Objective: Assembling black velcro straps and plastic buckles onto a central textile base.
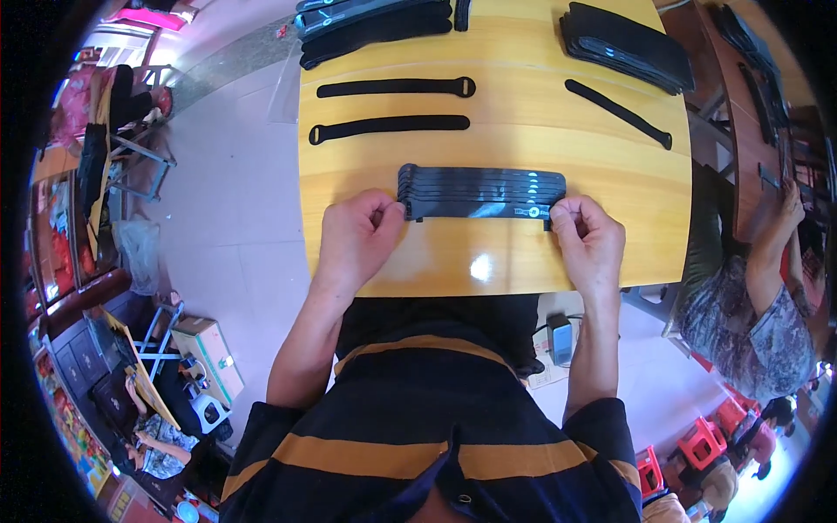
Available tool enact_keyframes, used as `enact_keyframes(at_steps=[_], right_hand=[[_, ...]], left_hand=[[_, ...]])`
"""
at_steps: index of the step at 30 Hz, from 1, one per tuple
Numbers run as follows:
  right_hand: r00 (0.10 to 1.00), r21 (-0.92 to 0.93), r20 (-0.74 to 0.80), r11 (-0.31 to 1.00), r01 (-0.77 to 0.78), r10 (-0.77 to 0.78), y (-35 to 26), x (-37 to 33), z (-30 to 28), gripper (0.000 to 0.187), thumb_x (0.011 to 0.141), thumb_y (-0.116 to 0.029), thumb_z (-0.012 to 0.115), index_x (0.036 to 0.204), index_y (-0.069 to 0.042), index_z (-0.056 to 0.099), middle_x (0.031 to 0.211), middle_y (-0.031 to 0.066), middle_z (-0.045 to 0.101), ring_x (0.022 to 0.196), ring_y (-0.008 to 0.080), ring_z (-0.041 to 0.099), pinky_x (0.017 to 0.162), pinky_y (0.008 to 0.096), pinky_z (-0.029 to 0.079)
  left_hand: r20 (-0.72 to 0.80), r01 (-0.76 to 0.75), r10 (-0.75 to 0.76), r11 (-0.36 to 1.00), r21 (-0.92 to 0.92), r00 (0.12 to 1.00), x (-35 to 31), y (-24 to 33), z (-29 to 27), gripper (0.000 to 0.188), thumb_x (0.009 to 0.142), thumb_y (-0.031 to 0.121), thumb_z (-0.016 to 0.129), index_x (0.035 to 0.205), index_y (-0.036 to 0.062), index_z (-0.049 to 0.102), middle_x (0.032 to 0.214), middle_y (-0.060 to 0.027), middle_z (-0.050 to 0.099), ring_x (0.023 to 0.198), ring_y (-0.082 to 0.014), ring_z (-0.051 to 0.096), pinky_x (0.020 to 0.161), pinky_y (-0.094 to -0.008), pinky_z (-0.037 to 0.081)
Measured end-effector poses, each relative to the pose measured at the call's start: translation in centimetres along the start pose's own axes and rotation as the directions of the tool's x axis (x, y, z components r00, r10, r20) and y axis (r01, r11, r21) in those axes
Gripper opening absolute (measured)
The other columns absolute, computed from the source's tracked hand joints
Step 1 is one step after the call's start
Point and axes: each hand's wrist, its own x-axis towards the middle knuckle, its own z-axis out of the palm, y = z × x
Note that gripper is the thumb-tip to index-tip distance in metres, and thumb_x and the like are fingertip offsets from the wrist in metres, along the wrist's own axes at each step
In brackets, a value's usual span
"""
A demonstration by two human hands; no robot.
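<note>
Near the front of the yellow wooden table (349, 253), a fanned stack of black strap packs (484, 187) in glossy sleeves stretches between my hands. My left hand (359, 240) pinches its left end, thumb against bent fingers. At the other end, my right hand (589, 240) grips the lower right corner the same way. Beyond the stack lie two loose black cable straps (392, 87), one above the other, each with a slotted round end. Another black strap (619, 114) lies slanted at the right.
Piles of black packs stand at the table's far left (375, 39) and far right (623, 48). To the right, a person in a patterned shirt (754, 322) works at a brown table. Red stools (702, 443), a cardboard box (209, 357) and more people are around the room.
</note>
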Motion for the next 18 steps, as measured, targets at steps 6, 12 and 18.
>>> enact_keyframes(at_steps=[6, 12, 18], right_hand=[[0.999, -0.041, -0.026, 0.999, 0.025, -0.026, -0.08, 0.0, 0.14, 0.009, 0.091, -0.009, 0.072, 0.088, -0.001, 0.07, 0.066, 0.0027, 0.066, 0.059, 0.0066, 0.058, 0.058, 0.0244, 0.048], [0.999, -0.014, -0.031, 1.0, 0.015, -0.015, 0.34, 0.06, 0.31, 0.01, 0.091, -0.009, 0.073, 0.087, 0.0, 0.07, 0.065, 0.0029, 0.066, 0.059, 0.0068, 0.058, 0.058, 0.0249, 0.049], [0.998, -0.015, -0.044, 0.999, 0.034, -0.035, 0.13, 0.06, 0.51, 0.01, 0.091, -0.009, 0.072, 0.087, 0.0, 0.07, 0.065, 0.0033, 0.066, 0.059, 0.0071, 0.058, 0.058, 0.0253, 0.049]], left_hand=[[-0.006, -0.029, 0.029, 0.999, 0.03, 1.0, 0.02, -0.35, 0.07, 0.015, 0.091, 0.011, 0.069, 0.082, -0.0005, 0.067, 0.06, -0.0094, 0.061, 0.052, -0.0124, 0.053, 0.051, -0.0305, 0.043], [-0.004, -0.068, 0.068, 0.997, 0.021, 0.998, -0.07, 0.02, 0.06, 0.018, 0.094, 0.01, 0.068, 0.08, -0.0008, 0.065, 0.06, 0.0022, 0.054, 0.058, -0.0036, 0.045, 0.051, -0.0241, 0.038], [-0.003, -0.072, 0.072, 0.997, 0.021, 0.997, -0.11, -0.06, -0.04, 0.018, 0.094, 0.01, 0.067, 0.08, -0.0008, 0.064, 0.06, 0.0014, 0.054, 0.057, -0.0039, 0.045, 0.051, -0.025, 0.038]])
